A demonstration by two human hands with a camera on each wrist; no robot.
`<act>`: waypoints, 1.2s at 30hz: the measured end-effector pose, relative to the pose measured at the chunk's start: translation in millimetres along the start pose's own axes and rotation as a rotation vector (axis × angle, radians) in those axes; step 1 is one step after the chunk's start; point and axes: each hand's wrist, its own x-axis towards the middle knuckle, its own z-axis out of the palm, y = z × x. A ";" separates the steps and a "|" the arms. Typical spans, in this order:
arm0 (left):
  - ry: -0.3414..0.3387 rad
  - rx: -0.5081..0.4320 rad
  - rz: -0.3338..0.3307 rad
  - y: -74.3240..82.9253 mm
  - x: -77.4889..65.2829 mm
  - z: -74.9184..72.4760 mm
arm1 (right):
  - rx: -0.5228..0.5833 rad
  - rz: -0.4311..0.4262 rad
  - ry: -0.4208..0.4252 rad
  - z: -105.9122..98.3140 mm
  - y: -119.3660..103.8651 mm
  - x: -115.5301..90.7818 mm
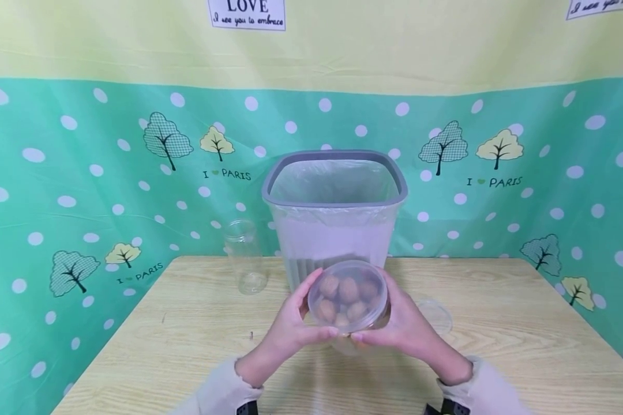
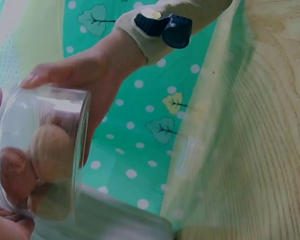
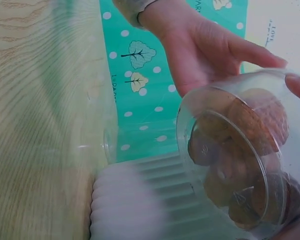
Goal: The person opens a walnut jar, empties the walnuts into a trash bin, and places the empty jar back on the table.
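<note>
The left hand (image 1: 295, 323) and right hand (image 1: 405, 324) grip opposite sides of a clear tub (image 1: 349, 264) of walnuts (image 1: 348, 290), fingers curled round it, above the worktop (image 1: 187, 346). Behind stands a bin (image 1: 337, 236); left, near the back edge, a jar (image 1: 246, 256).

Backdrop cloth (image 1: 363, 72): white panel (image 1: 247, 14) at top reads "LOVE", cut at the edge, then "I see you to embrace"; second panel (image 1: 604, 7) at top right, cropped, script starts "I see you"; green part has "I (heart) PARIS" three times: left print (image 1: 226, 175), right print (image 1: 495, 182), slanted lower-left print (image 1: 140, 273); right wrist view repeats bits of PARIS sideways plus a small "LOVE", line beside it too blurred; jar (image 3: 242, 165) base has a triangle mark, any number inside unclear
</note>
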 end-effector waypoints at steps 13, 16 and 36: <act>0.101 0.071 -0.081 -0.1 -1.3 10.7 | -0.028 0.039 0.078 8.6 2.7 -1.4; 0.091 0.079 -0.089 0.3 -1.1 10.4 | -0.056 0.046 0.091 8.6 2.4 -1.6; -0.318 -0.114 0.284 -25.2 20.7 -37.7 | 0.070 -0.019 -0.030 -0.8 4.7 -3.0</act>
